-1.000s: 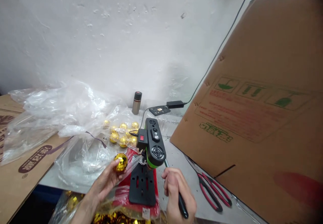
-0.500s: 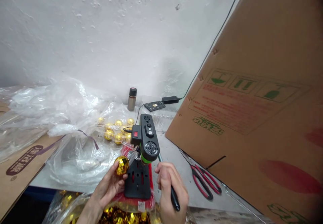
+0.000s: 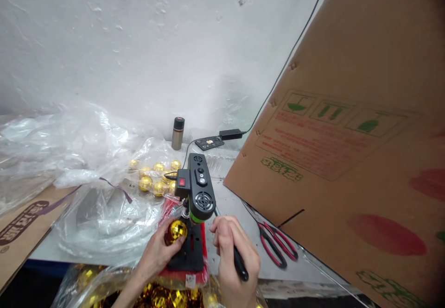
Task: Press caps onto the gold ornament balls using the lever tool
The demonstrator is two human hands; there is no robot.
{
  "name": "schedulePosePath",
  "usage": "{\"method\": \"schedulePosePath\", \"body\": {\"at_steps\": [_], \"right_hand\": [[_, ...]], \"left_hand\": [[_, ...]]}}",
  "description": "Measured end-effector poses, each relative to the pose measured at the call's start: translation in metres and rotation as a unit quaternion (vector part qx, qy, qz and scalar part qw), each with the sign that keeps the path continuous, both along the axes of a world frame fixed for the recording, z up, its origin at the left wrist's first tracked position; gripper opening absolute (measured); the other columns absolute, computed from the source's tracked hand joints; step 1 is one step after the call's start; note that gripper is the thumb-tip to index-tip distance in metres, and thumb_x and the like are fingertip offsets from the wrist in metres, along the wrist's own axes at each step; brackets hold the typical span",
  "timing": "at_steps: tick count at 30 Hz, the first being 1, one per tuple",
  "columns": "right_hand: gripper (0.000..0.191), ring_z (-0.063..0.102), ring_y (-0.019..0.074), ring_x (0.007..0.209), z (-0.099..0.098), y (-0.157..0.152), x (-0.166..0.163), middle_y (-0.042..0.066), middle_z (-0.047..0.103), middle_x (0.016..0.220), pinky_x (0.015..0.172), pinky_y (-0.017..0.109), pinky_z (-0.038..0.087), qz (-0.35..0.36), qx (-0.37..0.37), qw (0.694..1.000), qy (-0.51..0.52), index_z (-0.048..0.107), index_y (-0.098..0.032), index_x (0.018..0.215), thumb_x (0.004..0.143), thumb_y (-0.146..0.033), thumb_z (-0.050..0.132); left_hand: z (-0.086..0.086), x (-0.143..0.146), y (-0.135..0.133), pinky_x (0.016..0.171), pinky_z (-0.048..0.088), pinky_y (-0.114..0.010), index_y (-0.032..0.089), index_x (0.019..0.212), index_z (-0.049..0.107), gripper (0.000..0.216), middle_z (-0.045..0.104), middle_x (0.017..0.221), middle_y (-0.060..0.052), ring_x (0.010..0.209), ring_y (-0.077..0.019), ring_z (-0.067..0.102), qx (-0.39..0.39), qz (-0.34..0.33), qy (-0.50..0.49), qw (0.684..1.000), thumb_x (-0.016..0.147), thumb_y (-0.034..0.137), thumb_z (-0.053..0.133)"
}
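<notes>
My left hand (image 3: 163,248) is closed on a gold mirror-tiled ball (image 3: 177,232), held over the slotted black base of a small black machine (image 3: 201,183) that looks like a bench drill. Thin metal shows between the ball and the machine's head; whether they touch I cannot tell. Fingers curled, my right hand (image 3: 236,257) grips a lever with a black handle (image 3: 240,267) at the machine's right side. Beneath the base is a red sheet (image 3: 205,264). A box with a red switch (image 3: 182,181) sits on the machine's left.
An open plastic bag of gold balls (image 3: 160,294) lies at the near edge. More gold balls (image 3: 146,183) rest in clear plastic behind. Red-handled pliers (image 3: 276,245) lie right, beside a big cardboard box (image 3: 333,136). A bottle (image 3: 177,133) and a power adapter (image 3: 231,134) stand near the wall.
My left hand has brought the gold ball rightward, over the machine's base and close under its head. My right hand keeps its hold on the lever. The view has shifted slightly.
</notes>
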State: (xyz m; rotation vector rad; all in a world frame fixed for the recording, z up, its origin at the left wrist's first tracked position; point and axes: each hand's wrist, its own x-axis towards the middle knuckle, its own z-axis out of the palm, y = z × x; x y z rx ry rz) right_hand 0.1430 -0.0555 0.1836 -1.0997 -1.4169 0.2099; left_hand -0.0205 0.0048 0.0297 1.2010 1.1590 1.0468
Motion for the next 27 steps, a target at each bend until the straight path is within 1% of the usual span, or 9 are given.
{"method": "schedulePosePath", "body": {"at_steps": [1,2,5,11,13,15,19,22,27], "right_hand": [[0.031,0.053,0.0104,0.062,0.001,0.000,0.000,-0.002,0.055,0.074,0.055,0.022,0.042,0.002,-0.003,1.000,-0.001,0.058,-0.022,0.083,0.111,-0.019,0.047],[0.030,0.053,0.0104,0.062,0.001,0.000,0.001,-0.002,0.055,0.073,0.055,0.022,0.042,0.004,-0.003,1.000,-0.003,0.058,-0.023,0.084,0.111,-0.019,0.047],[0.029,0.052,0.0106,0.061,0.000,0.000,0.002,-0.002,0.055,0.074,0.054,0.023,0.042,0.005,0.002,1.000,-0.002,0.058,-0.023,0.085,0.111,-0.018,0.047],[0.031,0.051,0.0110,0.063,-0.003,-0.003,-0.003,-0.002,0.053,0.074,0.056,0.025,0.039,0.002,0.007,1.000,0.018,0.059,-0.023,0.083,0.112,-0.019,0.046],[0.032,0.048,0.0111,0.062,-0.003,-0.005,-0.008,-0.002,0.053,0.074,0.056,0.027,0.036,-0.012,-0.007,0.999,0.043,0.058,-0.023,0.084,0.113,-0.022,0.046],[0.032,0.047,0.0117,0.063,-0.001,-0.006,-0.012,-0.002,0.053,0.076,0.057,0.029,0.034,-0.020,-0.015,0.998,0.060,0.058,-0.023,0.085,0.114,-0.023,0.046],[0.030,0.053,0.0126,0.068,-0.002,-0.009,-0.018,-0.001,0.056,0.078,0.061,0.029,0.037,-0.024,-0.015,0.996,0.088,0.058,-0.023,0.086,0.113,-0.020,0.045],[0.034,0.054,0.0121,0.068,-0.011,-0.011,-0.021,-0.001,0.058,0.080,0.064,0.029,0.039,-0.032,-0.011,0.994,0.103,0.057,-0.022,0.081,0.113,-0.019,0.046],[0.038,0.055,0.0121,0.071,-0.043,-0.012,-0.025,-0.002,0.060,0.082,0.069,0.029,0.041,-0.057,0.027,0.994,0.087,0.054,-0.022,0.077,0.113,-0.019,0.044]], "left_hand": [[-0.001,0.001,0.000,0.098,0.061,-0.044,0.025,0.124,0.074,0.055,0.083,0.119,-0.011,0.111,-0.0351,0.077,0.024,-0.004,0.030,0.999,0.073,0.040,0.087],[-0.001,0.002,0.000,0.102,0.060,-0.048,0.026,0.126,0.075,0.056,0.083,0.122,-0.012,0.114,-0.0371,0.077,0.038,-0.010,0.061,0.997,0.073,0.039,0.085],[0.001,0.004,0.001,0.104,0.058,-0.054,0.027,0.127,0.075,0.055,0.083,0.125,-0.013,0.115,-0.0404,0.077,0.066,-0.030,0.132,0.989,0.073,0.036,0.082],[0.009,0.017,0.003,0.102,0.057,-0.056,0.023,0.121,0.076,0.048,0.081,0.121,-0.016,0.113,-0.0416,0.075,0.124,-0.066,0.217,0.966,0.073,0.028,0.079],[0.007,0.021,0.003,0.102,0.056,-0.055,0.024,0.122,0.075,0.047,0.079,0.124,-0.016,0.115,-0.0412,0.074,0.154,-0.069,0.233,0.958,0.075,0.028,0.078],[0.002,0.024,0.003,0.101,0.054,-0.054,0.025,0.119,0.075,0.044,0.079,0.120,-0.014,0.114,-0.0405,0.072,0.178,-0.066,0.247,0.950,0.075,0.029,0.078],[-0.006,0.026,0.003,0.096,0.050,-0.054,0.023,0.111,0.073,0.037,0.078,0.108,-0.013,0.105,-0.0402,0.070,0.169,-0.069,0.277,0.943,0.076,0.033,0.079],[-0.009,0.026,0.003,0.096,0.048,-0.054,0.021,0.111,0.072,0.037,0.077,0.108,-0.014,0.104,-0.0397,0.068,0.162,-0.079,0.277,0.944,0.077,0.033,0.078],[-0.021,0.027,0.002,0.094,0.048,-0.051,0.022,0.111,0.070,0.039,0.075,0.105,-0.011,0.102,-0.0369,0.066,0.186,-0.059,0.283,0.939,0.073,0.028,0.079]]}}
